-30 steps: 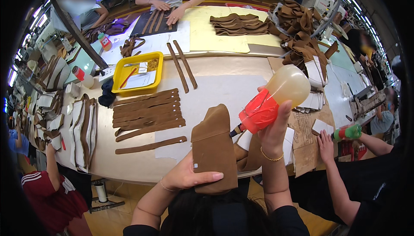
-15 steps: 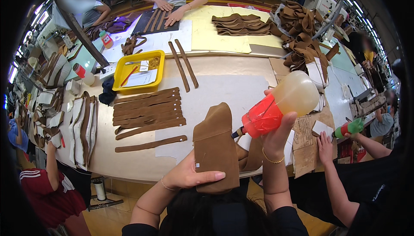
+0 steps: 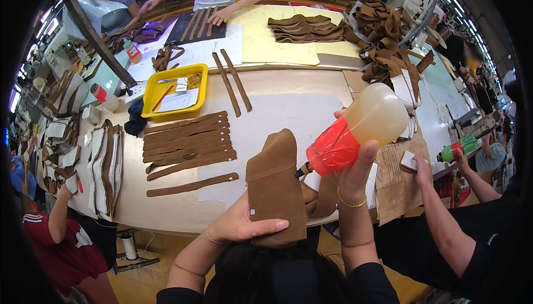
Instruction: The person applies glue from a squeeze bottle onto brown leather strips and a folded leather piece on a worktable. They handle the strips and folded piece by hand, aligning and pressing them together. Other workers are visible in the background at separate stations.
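Observation:
My left hand (image 3: 244,225) grips the lower part of a brown suede boot upper (image 3: 276,193), thumb across its front. A stitched seam crosses the piece, and a small white tag sits near its left edge. In my right hand (image 3: 360,173) is a squeeze bottle (image 3: 380,114) of pale yellowish liquid with a red-wrapped neck, tilted down to the left. Its dark nozzle (image 3: 302,170) meets the right edge of the boot upper near the seam. More brown pieces lie partly hidden beneath the right wrist.
Several brown strips (image 3: 186,143) lie left of centre, with two more (image 3: 232,82) beyond. A yellow tray (image 3: 204,90) holds papers and a red pen. Layered pieces (image 3: 102,165) lie at left. Cardboard (image 3: 391,193) is at right, beside a co-worker holding a green bottle (image 3: 458,147).
My hands, boot upper and bottle keep nearly the same pose. The person across has lifted one hand off the strips. The co-worker at right has moved the green bottle away from the white piece.

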{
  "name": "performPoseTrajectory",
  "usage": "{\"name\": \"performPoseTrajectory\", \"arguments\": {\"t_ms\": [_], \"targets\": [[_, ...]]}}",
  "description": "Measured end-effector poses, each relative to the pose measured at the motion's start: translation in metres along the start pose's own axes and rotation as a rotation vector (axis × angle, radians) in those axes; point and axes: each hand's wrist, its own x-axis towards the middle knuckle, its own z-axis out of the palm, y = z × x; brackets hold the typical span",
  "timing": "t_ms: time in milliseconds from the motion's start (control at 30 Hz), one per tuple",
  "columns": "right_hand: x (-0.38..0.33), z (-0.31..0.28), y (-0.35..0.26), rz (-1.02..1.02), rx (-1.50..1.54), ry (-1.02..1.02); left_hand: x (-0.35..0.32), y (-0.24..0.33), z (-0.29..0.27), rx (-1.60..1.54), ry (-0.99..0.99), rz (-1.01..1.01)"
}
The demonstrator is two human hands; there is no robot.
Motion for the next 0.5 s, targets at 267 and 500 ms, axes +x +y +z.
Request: {"name": "performPoseTrajectory", "arguments": {"t_ms": [267, 500], "targets": [[-0.009, 0.001, -0.011, 0.048, -0.066, -0.052, 0.001, -0.001, -0.002, -0.017, -0.019, 0.043], [-0.019, -0.004, -0.015, 0.107, -0.081, -0.054, 0.004, -0.004, -0.003, 0.006, 0.017, 0.07]]}}
